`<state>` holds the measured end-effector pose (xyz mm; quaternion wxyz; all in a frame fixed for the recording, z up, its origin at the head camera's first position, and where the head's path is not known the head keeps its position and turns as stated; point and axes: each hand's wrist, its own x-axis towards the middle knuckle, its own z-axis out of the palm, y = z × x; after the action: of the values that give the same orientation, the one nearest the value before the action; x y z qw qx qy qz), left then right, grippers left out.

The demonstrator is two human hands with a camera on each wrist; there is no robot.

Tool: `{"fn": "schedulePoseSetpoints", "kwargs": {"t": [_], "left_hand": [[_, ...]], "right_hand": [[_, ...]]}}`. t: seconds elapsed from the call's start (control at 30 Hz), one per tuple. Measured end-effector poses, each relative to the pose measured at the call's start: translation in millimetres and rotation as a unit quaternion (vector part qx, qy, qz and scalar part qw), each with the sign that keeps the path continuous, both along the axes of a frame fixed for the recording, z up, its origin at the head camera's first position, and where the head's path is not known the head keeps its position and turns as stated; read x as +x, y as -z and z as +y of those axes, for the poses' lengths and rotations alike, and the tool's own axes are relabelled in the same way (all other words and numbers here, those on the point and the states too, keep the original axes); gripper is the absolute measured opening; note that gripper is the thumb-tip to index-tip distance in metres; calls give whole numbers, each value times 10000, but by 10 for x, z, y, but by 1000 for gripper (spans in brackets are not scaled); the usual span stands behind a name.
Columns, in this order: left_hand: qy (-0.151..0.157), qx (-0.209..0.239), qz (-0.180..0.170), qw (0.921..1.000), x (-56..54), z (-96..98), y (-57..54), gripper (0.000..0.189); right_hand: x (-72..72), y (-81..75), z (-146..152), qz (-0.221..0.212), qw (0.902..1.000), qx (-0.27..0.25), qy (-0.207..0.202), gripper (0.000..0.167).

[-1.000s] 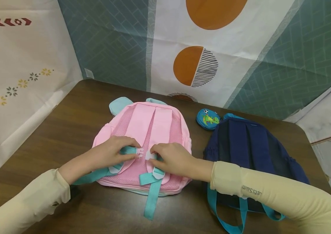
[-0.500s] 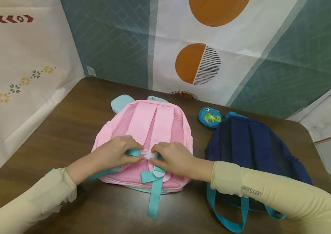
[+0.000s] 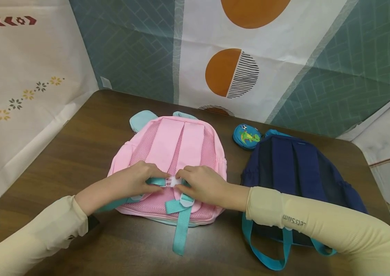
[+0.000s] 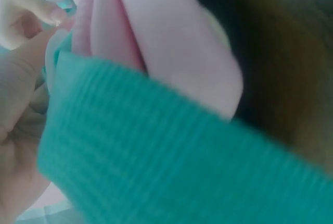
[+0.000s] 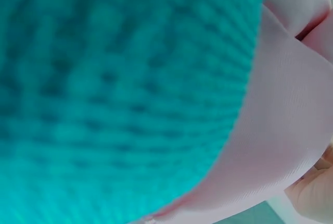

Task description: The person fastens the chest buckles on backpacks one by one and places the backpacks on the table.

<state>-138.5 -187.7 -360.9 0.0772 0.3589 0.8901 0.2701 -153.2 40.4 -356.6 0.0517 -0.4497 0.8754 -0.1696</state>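
A pink backpack (image 3: 167, 143) lies on the table with its shoulder straps up. Over its lower back, the two halves of a white plastic buckle (image 3: 172, 181) meet, the prongs at least partly inside the socket. My left hand (image 3: 134, 179) pinches the pronged half between thumb and fingers. On the socket half, my right hand (image 3: 206, 184) grips from the other side. A teal strap tail (image 3: 181, 232) hangs from the right side to the table. Teal webbing (image 4: 156, 146) covers much of the left wrist view. Teal webbing (image 5: 119, 99) also fills most of the right wrist view.
A navy backpack (image 3: 289, 168) with teal straps lies right of the pink one, partly under my right sleeve. Beside its top sits a small blue dinosaur pouch (image 3: 247, 137). A light-blue pouch (image 3: 142, 120) pokes out behind the pink backpack. Patterned cloth (image 3: 139, 53) hangs behind the table.
The two buckle halves were apart a second ago. My left hand has moved right, bringing the pronged half into the socket half. The right hand has stayed nearly in place.
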Motion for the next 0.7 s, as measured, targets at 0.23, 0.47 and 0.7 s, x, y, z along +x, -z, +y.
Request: {"fn": "schedulePoseSetpoints", "kwargs": {"t": [0.23,0.47,0.7], "left_hand": [[-448,651,-333,9963,27,-2,28,44],[-350,472,-384,9975,52,36,-6,51],[-317,549,-373,9973,66,81,12,52]], "right_hand": [[-17,37,-8,61,9999,-137,-46,31],[-39,36,-26,-78,9994,-292,-169,32],[-48,41,-55,121,9995,-257,-133,23]]}}
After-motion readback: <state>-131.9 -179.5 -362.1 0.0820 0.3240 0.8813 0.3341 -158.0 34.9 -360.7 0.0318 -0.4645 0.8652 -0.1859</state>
